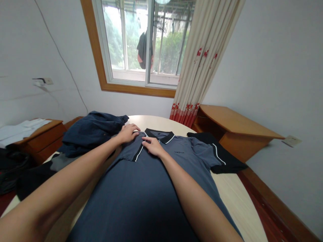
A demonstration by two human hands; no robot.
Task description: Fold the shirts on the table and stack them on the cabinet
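Observation:
A dark grey-blue polo shirt (141,188) lies front up on a pale round table (237,195), its black collar (168,137) with white trim at the far side. The left sleeve in view is folded inward over the chest, while the right one stretches outward. My left hand (128,133) rests on the shirt's left shoulder, fingers spread. On the upper chest, between the folded sleeve's trim and the collar, lies my right hand (153,147) with its fingers apart. Both palms face down, and their undersides are hidden.
Dark blue clothing (88,132) is heaped at the table's left. Black cloth (230,158) lies partly under the right sleeve. Beyond stand a wooden desk (242,122) at right, a curtain (199,60) by the window, and a wooden cabinet (47,137) with white items at left.

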